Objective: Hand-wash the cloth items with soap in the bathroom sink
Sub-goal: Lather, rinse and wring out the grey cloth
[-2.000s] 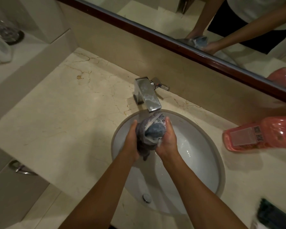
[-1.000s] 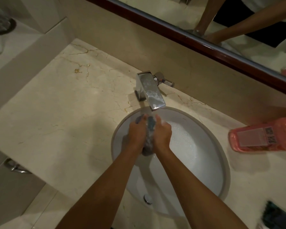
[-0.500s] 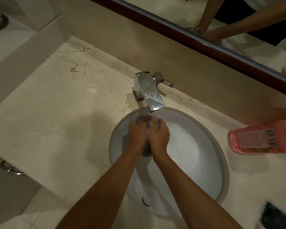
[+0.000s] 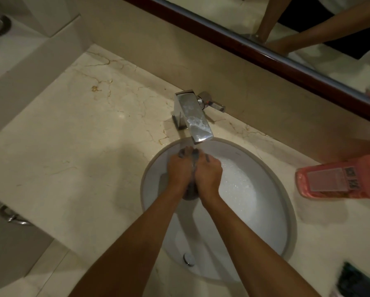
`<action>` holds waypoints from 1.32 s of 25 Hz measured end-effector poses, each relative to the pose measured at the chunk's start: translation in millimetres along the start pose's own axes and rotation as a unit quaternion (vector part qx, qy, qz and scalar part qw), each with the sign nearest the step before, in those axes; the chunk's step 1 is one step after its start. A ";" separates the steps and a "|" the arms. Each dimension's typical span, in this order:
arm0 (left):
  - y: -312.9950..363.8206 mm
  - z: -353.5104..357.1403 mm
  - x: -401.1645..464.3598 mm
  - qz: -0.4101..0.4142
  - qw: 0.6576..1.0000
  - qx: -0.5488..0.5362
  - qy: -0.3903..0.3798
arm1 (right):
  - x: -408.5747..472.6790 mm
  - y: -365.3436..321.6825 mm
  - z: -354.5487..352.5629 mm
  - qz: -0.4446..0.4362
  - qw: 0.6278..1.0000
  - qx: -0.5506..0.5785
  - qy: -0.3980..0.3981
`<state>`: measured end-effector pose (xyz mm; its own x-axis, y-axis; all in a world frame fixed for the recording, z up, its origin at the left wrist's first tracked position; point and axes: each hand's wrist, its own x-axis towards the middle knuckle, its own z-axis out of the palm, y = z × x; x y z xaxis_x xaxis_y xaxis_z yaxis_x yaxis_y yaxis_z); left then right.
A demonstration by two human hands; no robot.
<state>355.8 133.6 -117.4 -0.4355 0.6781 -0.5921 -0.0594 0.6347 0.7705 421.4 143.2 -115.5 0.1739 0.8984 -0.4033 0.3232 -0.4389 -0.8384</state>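
Where the tap (image 4: 193, 117) overhung the sink (image 4: 272, 179), left hand (image 4: 178, 171) and right hand (image 4: 208, 174) squeezed the grey cloth (image 4: 190, 190) between them, likely working lather; soap bottle (image 4: 338, 179) lay rightward on the worktop (image 4: 72, 157).

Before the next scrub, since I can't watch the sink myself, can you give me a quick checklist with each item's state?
1. Both hands on the cloth: ok, left hand and right hand squeeze it between them.
2. Cloth over the sink: ok.
3. Suds present: ok, foam lies in the basin.
4. Cloth under the faucet: ok.
5. Water running: cannot tell.
6. Pink bottle closed: cannot tell, it lies on its side.
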 end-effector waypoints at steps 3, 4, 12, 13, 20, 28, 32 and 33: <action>0.4 8.2 -11.4 -0.032 0.999 -0.022 0.002 | 25.6 -5.1 -7.3 0.013 1.000 -0.005 -0.001; -1.3 7.0 -9.2 -0.018 1.000 -0.014 0.006 | 20.9 -3.8 -7.1 0.010 1.000 -0.014 -0.001; -1.6 4.5 -7.0 0.000 1.000 0.017 0.002 | 27.0 -1.8 -0.1 0.022 0.999 -0.005 -0.026; -1.3 5.7 -6.0 0.002 1.000 0.012 -0.002 | 27.5 -4.0 -1.0 0.035 0.999 0.006 -0.038; -3.8 -9.4 -2.7 -0.030 0.991 -0.129 -0.017 | 16.3 -2.1 -13.1 0.089 0.981 0.122 -0.122; 4.4 -20.1 3.1 0.027 0.956 -0.283 -0.076 | 3.3 18.5 -25.7 0.185 0.910 0.291 -0.232; 4.3 -14.6 2.6 0.047 0.973 -0.224 0.012 | -0.2 14.9 -16.6 0.113 0.918 0.366 -0.105; 2.8 -11.3 3.5 0.047 0.976 -0.210 0.034 | -1.6 13.8 -17.1 0.082 0.926 0.356 -0.093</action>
<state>344.0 133.6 -114.6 -0.5140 0.6906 -0.5089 -0.3739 0.3536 0.8574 441.4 135.5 -120.2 -0.0187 0.8366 -0.5475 -0.4006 -0.5080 -0.7625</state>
